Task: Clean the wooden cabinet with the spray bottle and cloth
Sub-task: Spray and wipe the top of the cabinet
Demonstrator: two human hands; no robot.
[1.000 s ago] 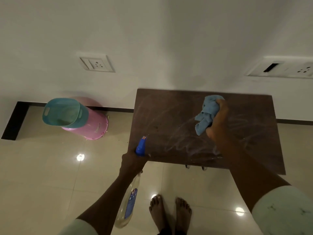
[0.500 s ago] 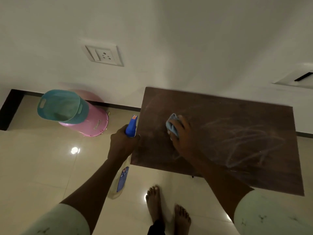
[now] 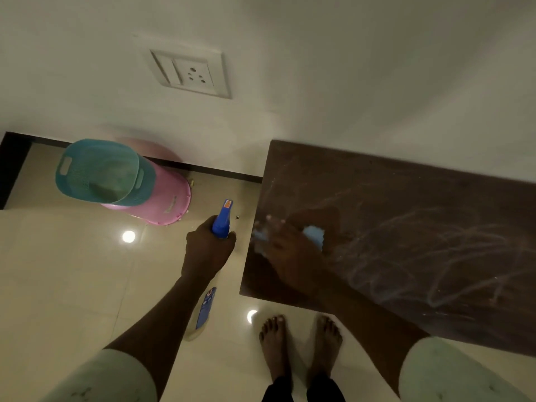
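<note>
The dark wooden cabinet top [image 3: 406, 227] fills the right side, marked with pale wipe streaks. My right hand [image 3: 287, 250] presses a light blue cloth [image 3: 314, 235] flat on the top near its left edge; the hand is blurred and covers most of the cloth. My left hand [image 3: 207, 249] grips the neck of a spray bottle [image 3: 222, 219] with a blue nozzle, held just left of the cabinet. The bottle's clear body and blue label [image 3: 204, 309] hang down below the hand.
A teal basket [image 3: 98, 171] sits nested on a pink bucket [image 3: 165, 198] on the tiled floor by the wall at the left. A switch and socket plate [image 3: 188, 72] is on the white wall. My bare feet [image 3: 298, 343] stand at the cabinet's front edge.
My right hand has swept the cloth from the cabinet's right-centre to its left edge. My left hand lifted the bottle slightly. The camera has turned left.
</note>
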